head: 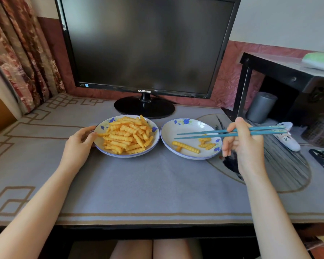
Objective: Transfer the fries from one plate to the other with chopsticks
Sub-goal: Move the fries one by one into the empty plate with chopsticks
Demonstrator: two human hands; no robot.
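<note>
So the right hand [241, 144] has the teal chopsticks [204, 136], with its fingers [239, 124] clamped round them about two thirds of the way back. The sticks lie pretty much flat and run left to right across the view. Their thin tips point left and hang over the second plate [187, 128], while the thick ends poke out to the right past the hand. The tips are a little apart and there's nothing between them. That second plate only has a few bits on it. There's one long crinkle fry [185, 147] near the front rim, lying roughly left to right with its right end dipping toward the person, and a stubby piece is tucked under its left end. A small clump of short fries [207, 143] sits further right, just beside the hand. The full plate [104, 126] is on the left, rims just about touching, and on it is a big pile of fries [128, 136] pointing every which way. The left hand [80, 141] is on that plate's left edge, thumb and fingers curled round the rim. Both plates sit on the bench [157, 184], which has a grey cloth with tan borders, right in front of a dark monitor [144, 45]. Off to the right there's a black side table [288, 71] with a grey canister [261, 106] under it.
</note>
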